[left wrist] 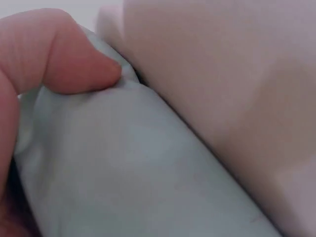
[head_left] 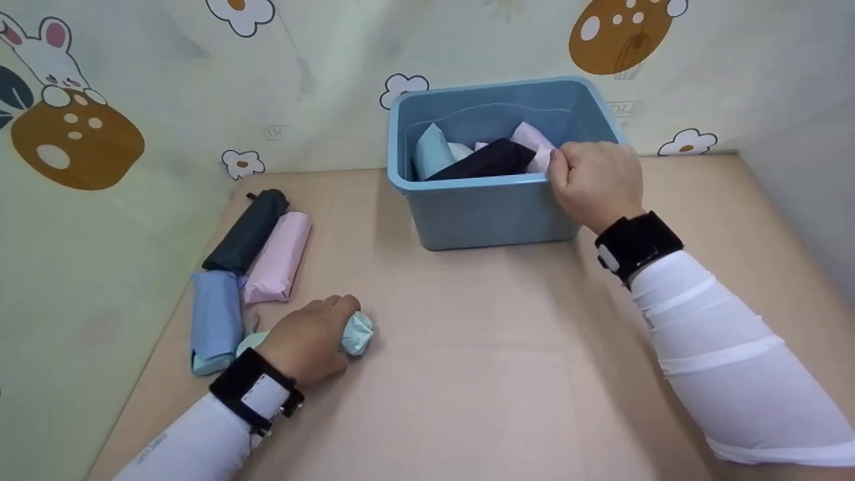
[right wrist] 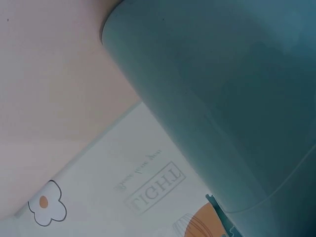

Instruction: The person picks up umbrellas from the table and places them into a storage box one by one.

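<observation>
My left hand (head_left: pixel 310 341) grips a mint-green folded umbrella (head_left: pixel 358 333) lying on the table at the front left; its pleated end shows past the fingers. In the left wrist view, a fingertip presses into the smooth fabric of this umbrella (left wrist: pixel 133 158). My right hand (head_left: pixel 598 180) holds the right front rim of a blue plastic bin (head_left: pixel 494 217), thumb over the edge. The bin's wall (right wrist: pixel 222 98) fills much of the right wrist view, where the hand is hidden. Inside the bin lie a black bundle (head_left: pixel 494 159), a light-blue one (head_left: pixel 433 152) and a pale-pink one (head_left: pixel 532 141).
Left of centre, a dark-green folded umbrella (head_left: pixel 247 230), a pink one (head_left: pixel 279 257) and a blue one (head_left: pixel 216 314) lie close together near the table's left edge. A patterned cloth wall (head_left: pixel 320 80) rises behind the bin and along the left side.
</observation>
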A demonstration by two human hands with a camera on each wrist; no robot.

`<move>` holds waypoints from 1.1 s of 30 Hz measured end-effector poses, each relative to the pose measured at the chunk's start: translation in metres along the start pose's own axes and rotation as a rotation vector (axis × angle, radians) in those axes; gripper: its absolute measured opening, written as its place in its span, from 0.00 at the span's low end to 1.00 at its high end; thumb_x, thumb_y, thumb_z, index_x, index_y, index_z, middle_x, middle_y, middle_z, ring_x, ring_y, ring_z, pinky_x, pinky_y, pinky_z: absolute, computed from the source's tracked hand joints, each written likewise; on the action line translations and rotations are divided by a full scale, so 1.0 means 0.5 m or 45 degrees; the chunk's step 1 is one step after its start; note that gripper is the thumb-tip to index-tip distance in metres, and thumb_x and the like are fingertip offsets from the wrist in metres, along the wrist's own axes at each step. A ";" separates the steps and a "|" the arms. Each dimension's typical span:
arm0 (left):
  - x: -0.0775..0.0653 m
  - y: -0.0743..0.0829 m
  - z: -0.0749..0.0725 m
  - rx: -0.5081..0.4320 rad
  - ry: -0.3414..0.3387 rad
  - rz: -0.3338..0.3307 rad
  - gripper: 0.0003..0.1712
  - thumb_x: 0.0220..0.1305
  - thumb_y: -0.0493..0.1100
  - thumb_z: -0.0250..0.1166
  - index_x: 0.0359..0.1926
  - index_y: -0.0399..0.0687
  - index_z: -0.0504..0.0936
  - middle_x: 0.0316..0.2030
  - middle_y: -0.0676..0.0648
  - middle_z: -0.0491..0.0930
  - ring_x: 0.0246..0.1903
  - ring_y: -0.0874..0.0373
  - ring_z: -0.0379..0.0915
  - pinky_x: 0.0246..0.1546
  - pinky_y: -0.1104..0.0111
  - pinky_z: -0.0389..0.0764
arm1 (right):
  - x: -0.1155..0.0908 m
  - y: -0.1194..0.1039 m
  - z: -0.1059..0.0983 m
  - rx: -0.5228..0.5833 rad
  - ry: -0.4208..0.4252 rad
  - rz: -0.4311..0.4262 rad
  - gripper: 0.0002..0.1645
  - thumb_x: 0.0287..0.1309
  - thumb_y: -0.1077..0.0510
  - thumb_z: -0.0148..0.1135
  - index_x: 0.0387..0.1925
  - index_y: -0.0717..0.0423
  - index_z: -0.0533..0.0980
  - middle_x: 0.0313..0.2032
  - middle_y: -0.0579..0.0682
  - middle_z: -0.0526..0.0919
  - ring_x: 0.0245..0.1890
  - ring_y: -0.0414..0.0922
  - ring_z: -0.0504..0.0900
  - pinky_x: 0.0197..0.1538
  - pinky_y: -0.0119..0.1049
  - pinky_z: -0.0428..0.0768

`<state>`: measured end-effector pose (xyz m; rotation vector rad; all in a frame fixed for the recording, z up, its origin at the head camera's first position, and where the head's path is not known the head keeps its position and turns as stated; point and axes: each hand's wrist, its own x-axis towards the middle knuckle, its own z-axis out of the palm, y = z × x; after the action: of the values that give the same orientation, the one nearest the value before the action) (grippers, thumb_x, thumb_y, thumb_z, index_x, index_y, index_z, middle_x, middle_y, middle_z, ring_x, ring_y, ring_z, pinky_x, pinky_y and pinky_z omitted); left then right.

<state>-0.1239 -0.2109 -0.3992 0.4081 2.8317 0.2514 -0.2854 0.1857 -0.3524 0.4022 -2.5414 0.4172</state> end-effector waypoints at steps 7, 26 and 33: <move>0.013 0.025 -0.035 -0.252 0.318 0.044 0.32 0.54 0.35 0.75 0.59 0.43 0.74 0.48 0.46 0.82 0.47 0.54 0.81 0.55 0.56 0.84 | 0.000 -0.002 0.000 -0.015 0.002 0.020 0.31 0.75 0.49 0.42 0.14 0.57 0.68 0.13 0.54 0.68 0.18 0.55 0.69 0.25 0.42 0.59; 0.046 0.065 -0.007 -1.126 0.848 0.085 0.41 0.53 0.27 0.75 0.65 0.34 0.64 0.60 0.38 0.74 0.61 0.49 0.73 0.69 0.54 0.70 | -0.001 0.000 0.003 -0.003 0.023 -0.010 0.31 0.74 0.50 0.42 0.13 0.57 0.67 0.12 0.54 0.67 0.16 0.55 0.67 0.23 0.42 0.56; 0.050 0.060 0.008 -1.112 0.743 0.022 0.38 0.52 0.27 0.74 0.62 0.35 0.66 0.58 0.38 0.77 0.60 0.47 0.74 0.69 0.50 0.70 | 0.000 0.001 0.003 -0.003 0.013 -0.002 0.31 0.75 0.49 0.42 0.14 0.57 0.68 0.13 0.54 0.67 0.16 0.55 0.68 0.23 0.42 0.57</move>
<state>-0.1381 -0.1747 -0.4029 0.1666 2.8357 1.7530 -0.2861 0.1857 -0.3537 0.4001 -2.5313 0.4141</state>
